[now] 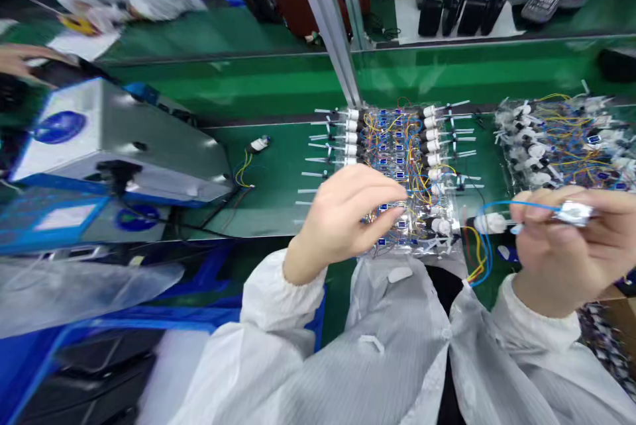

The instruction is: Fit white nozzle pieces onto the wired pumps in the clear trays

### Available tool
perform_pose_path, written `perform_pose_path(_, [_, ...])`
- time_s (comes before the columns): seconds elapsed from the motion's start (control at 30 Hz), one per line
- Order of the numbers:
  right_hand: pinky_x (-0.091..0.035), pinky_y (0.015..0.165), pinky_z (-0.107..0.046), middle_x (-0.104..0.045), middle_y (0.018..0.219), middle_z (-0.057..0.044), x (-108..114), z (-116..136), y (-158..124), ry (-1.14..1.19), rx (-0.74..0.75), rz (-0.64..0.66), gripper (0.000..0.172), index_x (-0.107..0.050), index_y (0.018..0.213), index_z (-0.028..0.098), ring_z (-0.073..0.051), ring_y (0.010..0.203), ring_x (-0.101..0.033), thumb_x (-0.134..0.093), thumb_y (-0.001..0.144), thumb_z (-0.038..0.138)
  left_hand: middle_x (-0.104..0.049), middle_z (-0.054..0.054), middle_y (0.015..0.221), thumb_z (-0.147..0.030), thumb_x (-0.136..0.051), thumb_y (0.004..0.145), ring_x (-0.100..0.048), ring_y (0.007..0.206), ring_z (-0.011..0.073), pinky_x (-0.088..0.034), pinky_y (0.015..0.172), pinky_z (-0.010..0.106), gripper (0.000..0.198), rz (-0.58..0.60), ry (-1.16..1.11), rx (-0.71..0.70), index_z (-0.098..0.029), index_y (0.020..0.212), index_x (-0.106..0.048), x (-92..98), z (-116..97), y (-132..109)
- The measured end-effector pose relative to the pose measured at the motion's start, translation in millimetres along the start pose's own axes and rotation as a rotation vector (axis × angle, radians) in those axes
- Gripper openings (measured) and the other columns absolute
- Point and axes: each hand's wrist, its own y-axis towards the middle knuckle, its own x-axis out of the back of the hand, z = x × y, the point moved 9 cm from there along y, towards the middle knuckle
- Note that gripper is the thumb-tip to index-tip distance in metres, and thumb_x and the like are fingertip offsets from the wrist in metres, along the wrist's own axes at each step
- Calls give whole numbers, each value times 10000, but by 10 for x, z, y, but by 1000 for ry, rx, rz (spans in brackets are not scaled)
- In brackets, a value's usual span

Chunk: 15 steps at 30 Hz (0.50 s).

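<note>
My right hand (566,249) is closed around a small wired module (575,213) with a shiny, silvery face. A blue wire runs left from it and loops down with yellow wires (477,256). A white cylindrical part (491,223) with a black end lies just left of those fingers; whether they grip it too I cannot tell. My left hand (348,216) is bent in a pinch over the middle rows of wired assemblies (392,140), its fingertips close together. Anything between those tips is too small to make out. The assemblies have white cylinders, small blue-faced boards and thin wires.
More bagged assemblies (571,140) lie on the right of the green bench (278,173). One loose wired part (258,144) sits left of the rows. A metal box instrument (149,140) stands at left. A metal post (330,28) rises behind; another person's hand (24,59) shows far left.
</note>
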Motion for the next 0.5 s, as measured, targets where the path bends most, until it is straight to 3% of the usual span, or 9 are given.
perform_pose_path(0.13, [-566,580,-362,-690,716,11,160,-20,101,-71,-27,-53,225,-791,950,237,-166,579,-645,-897,752,214,-748,105,1206,-206,-495,1036,-674,1125,220,-478,936,372,277,449,-18,-104,-185,1260,-658,-890,30,143])
perform_pose_path(0.27, [-590,618,-334,-699,759,12,198,-171,101,-152,-163,-11,243,-772,992,233,-164,629,-692,-852,774,164,-687,120,1368,-106,-493,970,-551,1334,261,-402,963,403,452,642,-11,-186,-192,1404,-581,-1522,122,137])
perform_pose_path(0.37, [-604,644,-319,-704,798,13,110,-335,44,-202,-262,95,235,-743,1032,256,-167,687,-717,-834,823,199,-715,121,1289,-208,-560,969,-516,1304,307,-354,961,442,376,654,57,-215,-213,1338,-635,-1687,205,116])
perform_pose_path(0.43, [-612,656,-318,-691,821,13,4,-449,2,-218,-293,159,224,-719,1053,267,-164,699,-714,-820,854,249,-735,121,1188,-334,-600,978,-526,1220,322,-328,968,475,262,633,112,-231,-204,1178,-709,-1654,246,91])
perform_pose_path(0.5, [-618,668,-320,-670,826,10,-145,-581,-43,-231,-308,226,218,-690,1084,271,-164,709,-710,-787,893,310,-738,115,1081,-433,-605,983,-533,1146,317,-309,976,496,281,619,154,-230,-188,1011,-738,-1573,296,41])
